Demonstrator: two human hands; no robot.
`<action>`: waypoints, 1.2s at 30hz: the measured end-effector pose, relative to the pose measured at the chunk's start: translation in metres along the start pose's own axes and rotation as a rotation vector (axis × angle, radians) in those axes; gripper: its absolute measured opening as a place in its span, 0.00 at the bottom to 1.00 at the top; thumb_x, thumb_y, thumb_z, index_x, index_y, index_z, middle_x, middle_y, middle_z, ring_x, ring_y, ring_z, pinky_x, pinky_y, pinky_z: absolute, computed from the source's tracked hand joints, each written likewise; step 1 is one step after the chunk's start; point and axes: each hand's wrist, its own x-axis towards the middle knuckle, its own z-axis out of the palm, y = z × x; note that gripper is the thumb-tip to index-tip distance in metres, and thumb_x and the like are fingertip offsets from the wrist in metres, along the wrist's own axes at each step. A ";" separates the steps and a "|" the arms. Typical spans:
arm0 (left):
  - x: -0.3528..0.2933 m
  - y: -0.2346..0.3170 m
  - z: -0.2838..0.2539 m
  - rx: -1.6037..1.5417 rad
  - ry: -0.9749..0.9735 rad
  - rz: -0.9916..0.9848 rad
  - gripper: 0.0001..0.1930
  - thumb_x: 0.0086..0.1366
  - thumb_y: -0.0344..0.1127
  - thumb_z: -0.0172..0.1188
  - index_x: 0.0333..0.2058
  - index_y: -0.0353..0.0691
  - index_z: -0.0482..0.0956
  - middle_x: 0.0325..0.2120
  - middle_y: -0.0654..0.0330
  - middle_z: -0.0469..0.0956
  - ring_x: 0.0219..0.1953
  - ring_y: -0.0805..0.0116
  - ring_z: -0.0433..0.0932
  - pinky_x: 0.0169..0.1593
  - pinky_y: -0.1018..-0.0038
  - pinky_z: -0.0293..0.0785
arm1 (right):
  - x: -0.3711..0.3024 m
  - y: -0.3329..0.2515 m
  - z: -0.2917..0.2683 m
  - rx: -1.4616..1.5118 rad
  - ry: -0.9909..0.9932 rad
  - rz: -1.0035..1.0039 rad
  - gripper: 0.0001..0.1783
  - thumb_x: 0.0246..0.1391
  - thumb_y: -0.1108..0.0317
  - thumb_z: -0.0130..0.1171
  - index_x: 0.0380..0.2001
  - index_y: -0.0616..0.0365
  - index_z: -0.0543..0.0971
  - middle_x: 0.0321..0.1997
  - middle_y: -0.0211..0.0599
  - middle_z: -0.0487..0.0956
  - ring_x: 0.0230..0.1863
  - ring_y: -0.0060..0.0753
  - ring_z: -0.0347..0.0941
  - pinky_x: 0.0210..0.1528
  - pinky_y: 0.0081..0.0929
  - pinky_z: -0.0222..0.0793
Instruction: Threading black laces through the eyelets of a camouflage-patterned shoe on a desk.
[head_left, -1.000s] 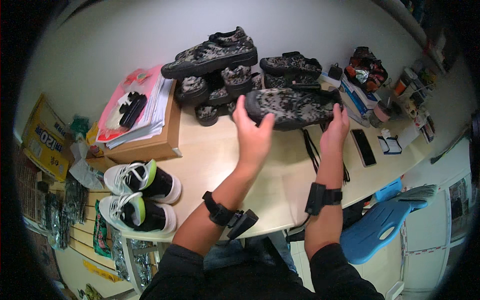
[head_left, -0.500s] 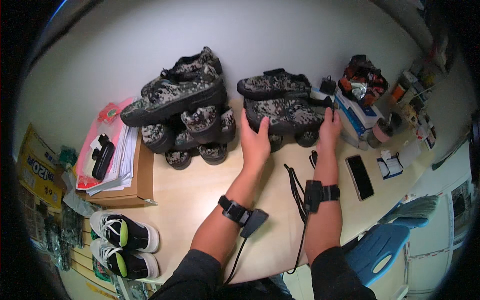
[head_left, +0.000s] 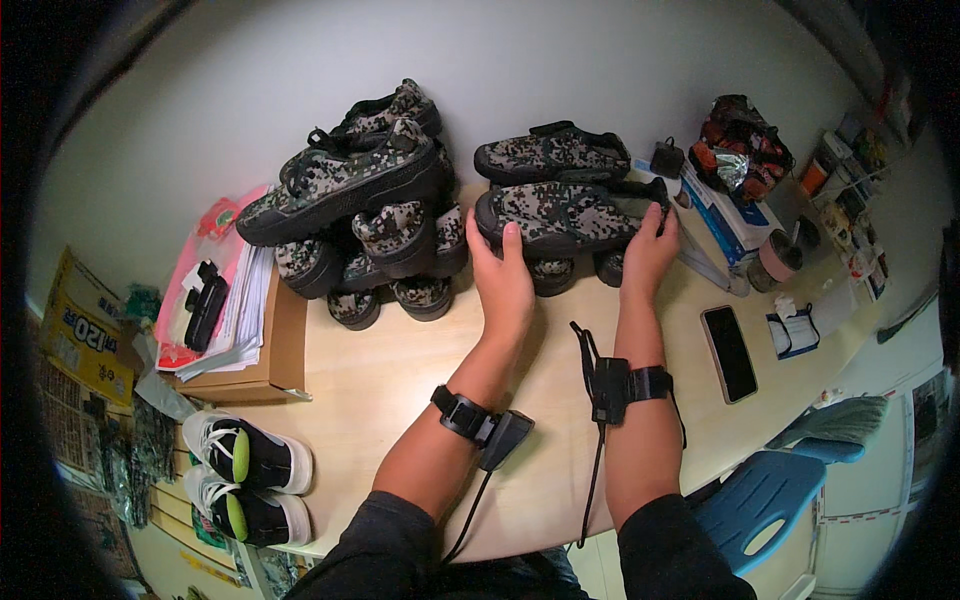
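- Stacked so far: the left pile (head_left: 345, 190) of camouflage shoes stands several layers high, with soles resting on shoes beneath
- To its right a smaller stack is partly built, I'd judge: lower shoes (head_left: 550, 277) peek out at the bottom, and a back shoe (head_left: 550, 158) lies on top, along the wall
- Still unfinished there: the front shoe (head_left: 570, 218) of the upper layer, as both hands are on it and it has not been let go
- That shoe lies sideways above the lower shoes and in front of the back shoe, toe to the left, opening to the right
- Left hand (head_left: 503, 285): half curled about the toe end, thumb up on the near side, fingers round the tip
- Right hand (head_left: 648, 258): half open at the heel end, fingers up against it
- So the shoe sits between the two hands, held at its ends, its middle uncovered
- Whether its sole already bears on the lower shoes or is slightly lifted, I cannot tell, as the contact is in shadow
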 end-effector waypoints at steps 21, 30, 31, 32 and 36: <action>0.003 -0.023 0.000 -0.022 0.011 -0.087 0.29 0.68 0.49 0.47 0.60 0.37 0.53 0.51 0.54 0.66 0.51 0.65 0.66 0.56 0.72 0.60 | -0.004 -0.008 0.002 0.114 0.030 -0.062 0.28 0.62 0.52 0.44 0.56 0.65 0.66 0.57 0.55 0.68 0.56 0.52 0.66 0.56 0.37 0.61; 0.014 -0.028 -0.006 -0.116 -0.119 -0.134 0.31 0.68 0.47 0.46 0.62 0.38 0.48 0.56 0.48 0.60 0.57 0.59 0.61 0.60 0.68 0.55 | -0.003 0.006 0.008 0.038 0.056 -0.144 0.30 0.63 0.52 0.41 0.57 0.66 0.63 0.59 0.55 0.66 0.58 0.53 0.63 0.58 0.38 0.58; 0.010 -0.023 -0.001 -0.111 -0.087 -0.170 0.31 0.68 0.47 0.46 0.62 0.38 0.48 0.56 0.48 0.61 0.57 0.59 0.62 0.60 0.68 0.56 | 0.000 0.007 0.006 0.031 0.059 -0.145 0.30 0.63 0.52 0.41 0.57 0.66 0.63 0.59 0.55 0.66 0.58 0.53 0.63 0.58 0.38 0.58; 0.005 -0.018 0.005 -0.106 -0.054 -0.206 0.31 0.68 0.47 0.46 0.62 0.37 0.48 0.56 0.48 0.61 0.56 0.59 0.62 0.60 0.68 0.56 | 0.005 0.008 0.004 0.083 0.079 -0.127 0.29 0.64 0.52 0.40 0.57 0.67 0.63 0.58 0.55 0.66 0.58 0.54 0.63 0.58 0.39 0.58; 0.005 -0.011 0.002 -0.137 -0.058 -0.177 0.29 0.68 0.49 0.47 0.58 0.33 0.55 0.54 0.48 0.65 0.55 0.61 0.65 0.58 0.68 0.58 | 0.010 -0.017 -0.004 0.166 0.170 -0.136 0.28 0.64 0.52 0.37 0.56 0.67 0.65 0.57 0.56 0.66 0.57 0.55 0.63 0.58 0.40 0.58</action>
